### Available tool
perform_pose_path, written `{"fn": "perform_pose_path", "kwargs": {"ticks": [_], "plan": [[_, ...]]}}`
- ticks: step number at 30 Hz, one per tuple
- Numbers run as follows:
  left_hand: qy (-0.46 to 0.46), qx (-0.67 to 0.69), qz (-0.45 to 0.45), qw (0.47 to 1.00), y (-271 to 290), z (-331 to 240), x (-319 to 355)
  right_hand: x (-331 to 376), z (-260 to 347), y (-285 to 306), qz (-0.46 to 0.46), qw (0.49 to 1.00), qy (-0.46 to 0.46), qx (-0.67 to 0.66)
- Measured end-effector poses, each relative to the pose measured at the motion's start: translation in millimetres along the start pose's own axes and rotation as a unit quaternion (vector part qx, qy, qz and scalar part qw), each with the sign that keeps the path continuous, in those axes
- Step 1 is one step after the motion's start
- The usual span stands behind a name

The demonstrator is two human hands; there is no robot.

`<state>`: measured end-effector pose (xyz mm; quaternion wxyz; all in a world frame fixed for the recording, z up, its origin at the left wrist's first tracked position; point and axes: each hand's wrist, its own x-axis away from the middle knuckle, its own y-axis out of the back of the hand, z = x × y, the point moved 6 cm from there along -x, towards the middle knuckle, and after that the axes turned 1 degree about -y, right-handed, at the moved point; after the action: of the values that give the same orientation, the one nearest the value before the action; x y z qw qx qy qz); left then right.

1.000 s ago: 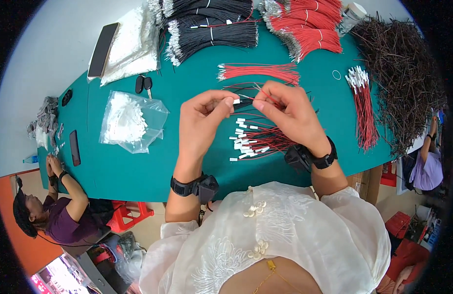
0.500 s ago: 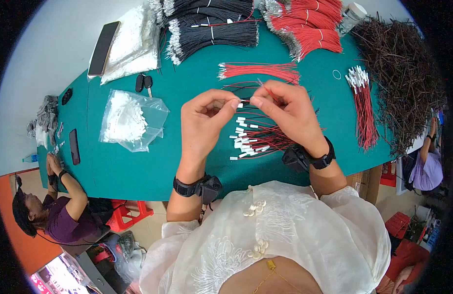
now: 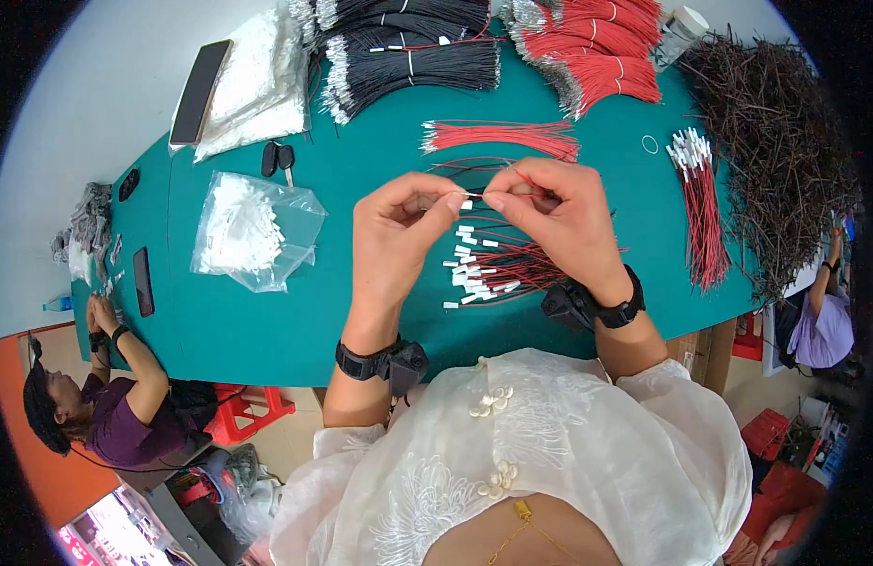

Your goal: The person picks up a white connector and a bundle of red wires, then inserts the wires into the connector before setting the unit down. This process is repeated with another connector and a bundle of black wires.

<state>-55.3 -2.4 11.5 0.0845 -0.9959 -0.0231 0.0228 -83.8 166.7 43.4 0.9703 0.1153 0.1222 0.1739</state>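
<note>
Over the middle of the green table, my left hand [image 3: 399,226] and my right hand [image 3: 569,222] face each other, fingertips almost touching. Thumb and forefinger of the left are pinched on a small white connector [image 3: 467,205], mostly hidden by the fingertips. A thin red wire [image 3: 523,176] is gripped in the right hand, its end between the two pinches. Just below lie finished-looking red and black wires with white connectors [image 3: 472,274]. Beyond the hands is a bundle of loose red wires [image 3: 512,139], with a few black wires nearer.
Left of my hands lies a clear bag of white connectors [image 3: 243,236], near keys [image 3: 278,160]. Black wire bundles [image 3: 408,68] and red bundles [image 3: 597,57] line the far side. Connectorized wires [image 3: 701,208] and a dark wire heap [image 3: 776,151] are at right. Another person [image 3: 125,406] sits left.
The right fingers have curled and shifted slightly, and the wire end that stuck up above them no longer shows there. The left hand has barely moved, still pinching.
</note>
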Motion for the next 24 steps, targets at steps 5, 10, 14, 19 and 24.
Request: {"fn": "perform_pose_path", "kwargs": {"ticks": [5, 10, 14, 19, 24], "plan": [[0.005, 0.011, 0.002, 1.000, 2, 2, 0, 1, 1, 1, -0.002, 1.000, -0.006, -0.030], [0.023, 0.040, 0.008, 0.999, 2, 7, 0, 3, 0, 7, -0.040, 0.999, 0.024, 0.018], [0.029, 0.090, 0.004, 0.996, 3, 11, 0, 5, -3, 11, -0.048, 0.999, 0.006, -0.001], [0.031, 0.091, -0.004, 0.995, 3, 11, 0, 5, 2, 9, -0.031, 0.999, 0.025, 0.023], [0.027, 0.078, -0.007, 0.997, 4, 9, 1, 5, 3, 8, -0.027, 0.999, 0.031, 0.023]]}}
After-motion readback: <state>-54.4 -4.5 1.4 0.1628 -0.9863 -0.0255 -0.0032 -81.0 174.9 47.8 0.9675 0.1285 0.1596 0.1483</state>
